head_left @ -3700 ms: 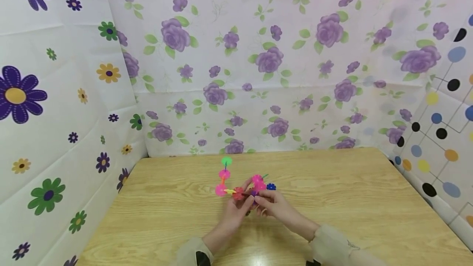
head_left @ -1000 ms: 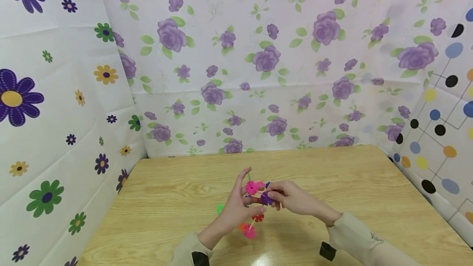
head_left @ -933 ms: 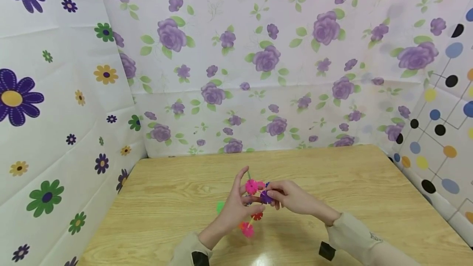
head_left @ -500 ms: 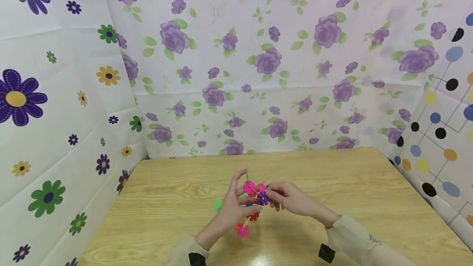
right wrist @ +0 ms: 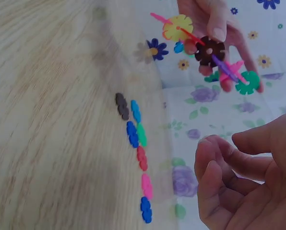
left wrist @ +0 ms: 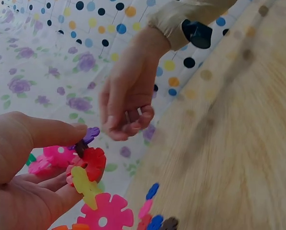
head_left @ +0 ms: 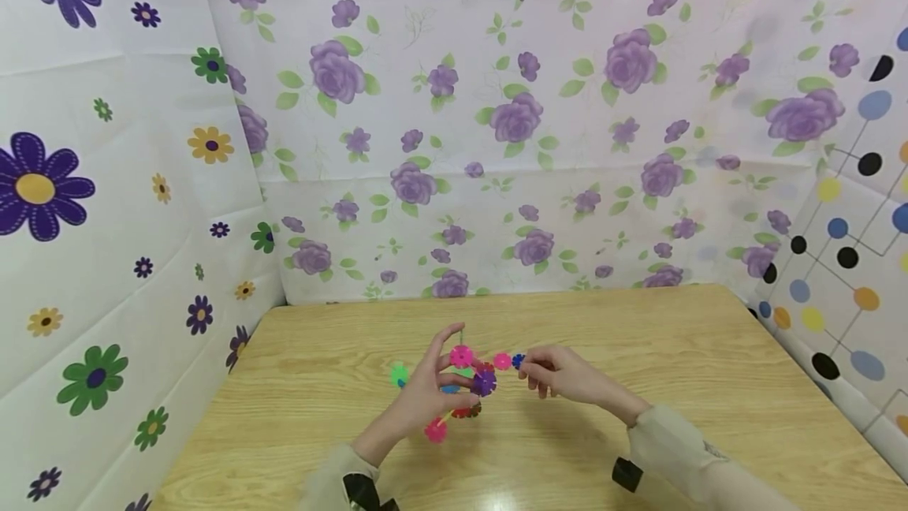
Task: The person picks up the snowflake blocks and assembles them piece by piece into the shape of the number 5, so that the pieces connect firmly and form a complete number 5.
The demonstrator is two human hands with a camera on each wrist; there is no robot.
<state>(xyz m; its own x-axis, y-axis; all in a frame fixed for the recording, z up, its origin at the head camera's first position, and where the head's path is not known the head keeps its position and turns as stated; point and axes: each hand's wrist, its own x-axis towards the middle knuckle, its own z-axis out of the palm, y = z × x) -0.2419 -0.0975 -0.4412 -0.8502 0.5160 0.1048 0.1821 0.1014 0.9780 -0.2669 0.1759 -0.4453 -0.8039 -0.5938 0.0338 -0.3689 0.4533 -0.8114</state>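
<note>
Shifted left, the flower chain (head_left: pixel 485 383) runs bent, near stretch slanting toward the tabletop's (head_left: pixel 660 337) near-left corner; I see left hand (head_left: pixel 426 386) pinching it, right hand (head_left: pixel 567 375) loosely curled.

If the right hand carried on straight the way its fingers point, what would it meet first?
Probably the purple disc among the joined discs held in the left hand; depth is hard to judge, so the right hand could miss it.

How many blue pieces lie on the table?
3: a dark blue piece by the pink one, another by the green one, a light blue piece by the brown one. More possibly hidden.
</note>
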